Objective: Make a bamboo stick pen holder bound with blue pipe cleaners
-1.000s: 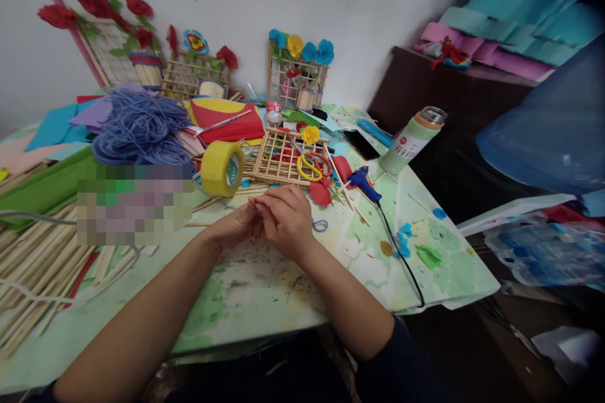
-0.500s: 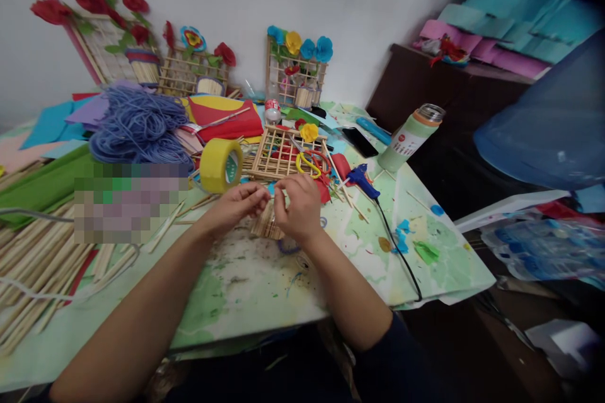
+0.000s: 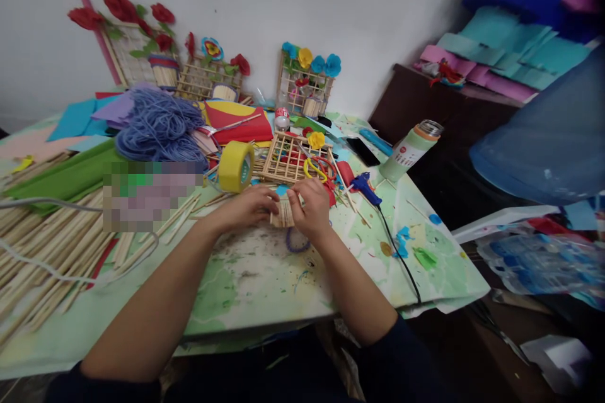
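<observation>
Between my hands is a small piece of short wooden sticks set side by side (image 3: 282, 215). My right hand (image 3: 310, 209) is closed on its right side, thumb in front. The curled fingers of my left hand (image 3: 253, 204) are at its left edge; some fingertips are hidden behind it. Just in front of the piece, a loop of purple-blue cord (image 3: 297, 243) lies on the table. Behind my hands lies a wooden stick lattice (image 3: 286, 160) with a yellow paper flower (image 3: 316, 140) and yellow-and-red-handled scissors (image 3: 316, 170) on it.
A yellow tape roll (image 3: 232, 167) stands behind my left hand. Right of the lattice are a blue glue gun (image 3: 366, 187) with a black cord, a phone (image 3: 362, 151) and a green bottle (image 3: 410, 151). Blue cord (image 3: 158, 126) and many wooden sticks (image 3: 57, 264) lie left.
My fingertips were close together above the stick piece; now my hands are lower and farther apart, at its two sides. The view has shifted slightly, so the scene sits lower and mostly farther right.
</observation>
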`<state>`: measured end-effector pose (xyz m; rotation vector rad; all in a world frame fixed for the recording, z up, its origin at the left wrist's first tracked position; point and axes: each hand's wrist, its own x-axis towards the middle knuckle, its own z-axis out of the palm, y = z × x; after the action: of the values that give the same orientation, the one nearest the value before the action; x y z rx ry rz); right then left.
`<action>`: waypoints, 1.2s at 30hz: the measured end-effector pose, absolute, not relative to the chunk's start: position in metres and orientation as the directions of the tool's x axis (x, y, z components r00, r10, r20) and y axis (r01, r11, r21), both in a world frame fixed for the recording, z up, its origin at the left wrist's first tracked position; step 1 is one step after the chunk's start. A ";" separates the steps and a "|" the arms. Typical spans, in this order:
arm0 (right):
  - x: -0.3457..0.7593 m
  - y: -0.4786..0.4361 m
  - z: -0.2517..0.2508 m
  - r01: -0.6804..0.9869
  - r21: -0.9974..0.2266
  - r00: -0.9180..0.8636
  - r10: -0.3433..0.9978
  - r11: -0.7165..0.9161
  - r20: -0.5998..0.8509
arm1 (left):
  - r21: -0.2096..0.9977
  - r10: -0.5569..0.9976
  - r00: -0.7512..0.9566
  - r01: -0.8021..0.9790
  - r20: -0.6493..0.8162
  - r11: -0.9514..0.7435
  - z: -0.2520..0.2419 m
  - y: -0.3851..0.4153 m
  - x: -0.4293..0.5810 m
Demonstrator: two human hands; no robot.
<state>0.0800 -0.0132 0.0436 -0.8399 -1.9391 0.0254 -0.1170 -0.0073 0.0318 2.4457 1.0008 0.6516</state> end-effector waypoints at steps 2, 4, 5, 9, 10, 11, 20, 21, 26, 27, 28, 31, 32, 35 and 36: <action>0.083 -0.015 0.045 0.530 -0.381 -0.199 0.548 0.758 0.812 | 0.600 0.775 0.516 0.507 0.364 -0.619 0.031 -0.004 -0.116; 0.086 -0.017 0.045 0.525 -0.411 -0.124 0.545 0.745 0.830 | 0.693 0.848 0.351 0.491 0.398 -0.528 0.033 -0.004 -0.115; 0.087 -0.018 0.044 0.520 -0.422 -0.112 0.549 0.743 0.829 | 0.739 0.883 0.273 0.484 0.382 -0.469 0.034 -0.004 -0.114; 0.086 -0.018 0.036 0.526 -0.451 -0.198 0.619 0.722 0.760 | 0.873 0.958 0.052 0.400 0.283 -0.280 0.039 -0.008 -0.109; 0.085 -0.017 0.033 0.546 -0.459 -0.225 0.650 0.701 0.725 | 0.900 0.963 0.017 0.350 0.271 -0.259 0.039 -0.009 -0.107; 0.084 -0.015 0.029 0.571 -0.464 -0.256 0.684 0.677 0.683 | 0.924 0.966 -0.011 0.293 0.260 -0.245 0.038 -0.009 -0.106; 0.074 -0.001 0.008 0.656 -0.303 -0.611 0.722 0.691 0.324 | 0.976 0.963 -0.158 0.042 0.220 -0.216 0.033 -0.005 -0.100; 0.072 -0.001 0.007 0.652 -0.289 -0.627 0.713 0.701 0.313 | 0.978 0.963 -0.170 0.020 0.207 -0.207 0.032 -0.005 -0.100; 0.071 -0.003 0.012 0.620 -0.411 -0.579 0.743 0.668 0.335 | 0.974 0.958 -0.234 -0.112 0.168 -0.198 0.029 -0.003 -0.102; 0.073 -0.004 0.015 0.587 -0.498 -0.532 0.767 0.639 0.358 | 0.969 0.953 -0.256 -0.137 0.165 -0.205 0.029 -0.003 -0.102; 0.074 -0.006 0.017 0.528 -0.603 -0.473 0.797 0.598 0.376 | 0.964 0.947 -0.276 -0.159 0.162 -0.211 0.028 -0.002 -0.102; 0.076 -0.009 0.022 0.232 -0.868 -0.305 0.880 0.439 0.364 | 0.953 0.950 -0.290 -0.236 0.119 -0.192 0.028 -0.003 -0.098; 0.076 -0.010 0.024 0.148 -0.904 -0.280 0.894 0.401 0.350 | 0.948 0.960 -0.268 -0.275 0.081 -0.157 0.028 -0.004 -0.095; 0.073 -0.012 0.025 0.080 -0.924 -0.269 0.901 0.373 0.341 | 0.912 0.986 -0.148 -0.410 -0.075 0.008 0.027 -0.011 -0.083; 0.072 -0.013 0.025 0.099 -0.920 -0.271 0.900 0.378 0.341 | 0.894 0.988 -0.105 -0.445 -0.115 0.056 0.027 -0.013 -0.079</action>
<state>0.0725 -0.0126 0.0252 -0.8992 -1.6567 1.0219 -0.0792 -0.0130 0.0270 0.7409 0.9933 1.4181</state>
